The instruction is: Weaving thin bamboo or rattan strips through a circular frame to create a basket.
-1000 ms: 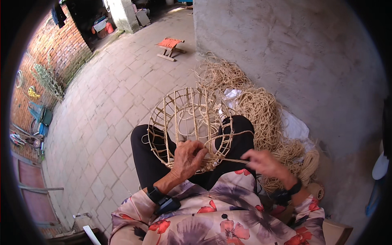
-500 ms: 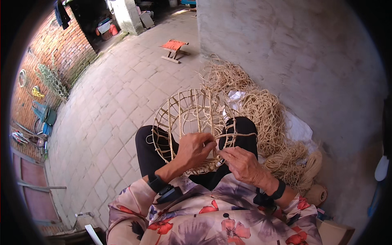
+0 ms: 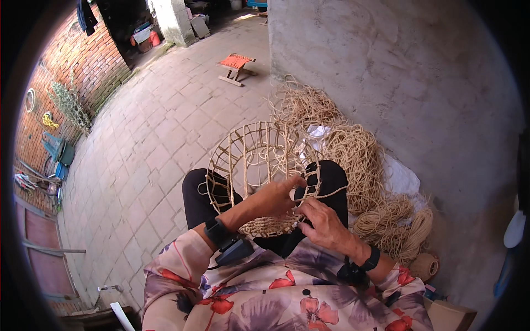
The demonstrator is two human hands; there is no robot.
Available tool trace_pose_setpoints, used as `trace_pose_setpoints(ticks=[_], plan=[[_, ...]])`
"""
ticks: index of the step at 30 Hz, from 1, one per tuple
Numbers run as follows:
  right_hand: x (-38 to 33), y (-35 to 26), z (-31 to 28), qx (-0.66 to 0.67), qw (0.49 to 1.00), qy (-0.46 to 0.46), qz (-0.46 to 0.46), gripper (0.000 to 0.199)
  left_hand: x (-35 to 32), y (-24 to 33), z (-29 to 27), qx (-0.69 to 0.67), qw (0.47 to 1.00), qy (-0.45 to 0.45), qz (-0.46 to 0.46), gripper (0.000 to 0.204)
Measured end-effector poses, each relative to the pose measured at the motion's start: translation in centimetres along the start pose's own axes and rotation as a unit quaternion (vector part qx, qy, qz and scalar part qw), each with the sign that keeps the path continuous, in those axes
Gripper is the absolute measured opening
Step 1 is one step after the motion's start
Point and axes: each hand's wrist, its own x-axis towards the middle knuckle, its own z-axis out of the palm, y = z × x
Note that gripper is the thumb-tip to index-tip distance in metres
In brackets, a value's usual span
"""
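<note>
Open-ribbed basket: I see the basket tilted on the lap, between black-trousered knees, just below mid-view.
Left hand: the left hand crosses the basket's lower opening, forearm angled toward two o'clock, wrist bent; fingers partly hidden, so I can't tell their grip.
Right hand: the right hand meets the basket's four-o'clock edge, forearm angled toward ten; fingers curled, thumb near them; I can't tell whether they pinch a strand.
Cord heap: the tan cord heap lies toward three o'clock.
</note>
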Motion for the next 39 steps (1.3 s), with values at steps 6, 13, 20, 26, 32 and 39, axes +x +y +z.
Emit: trace_pose_setpoints(ticks=[6, 13, 20, 26, 32, 39], plan=[[-0.1, -0.2, 0.1, 0.075, 0.996, 0.0, 0.052, 0.027, -3.1, -0.3, 1.3, -0.08, 0.993, 0.078, 0.03, 0.037], [-0.6, 0.0, -0.1, 0.038, 0.999, 0.008, 0.007, 0.026, -8.3, -0.1, 0.3, -0.499, 0.859, 0.061, -0.101, 0.022], [1.5, -2.8, 0.5, -0.086, 0.991, 0.05, -0.09, 0.027, -11.6, -2.0, -0.6, -0.415, 0.895, 0.148, -0.068, 0.027], [1.9, -3.5, 1.8, -0.16, 0.979, -0.032, -0.121, 0.035, -9.0, -2.9, -4.8, -0.199, 0.956, 0.213, -0.039, 0.023], [3.0, -4.6, 2.0, -0.19, 0.972, -0.077, -0.118, 0.038, -1.9, -4.1, -4.0, -0.023, 0.969, 0.235, 0.073, 0.022], [4.0, -4.1, 1.4, -0.134, 0.984, -0.108, -0.046, 0.029, -1.4, -2.1, -1.8, 0.236, 0.931, 0.274, 0.042, 0.012]])
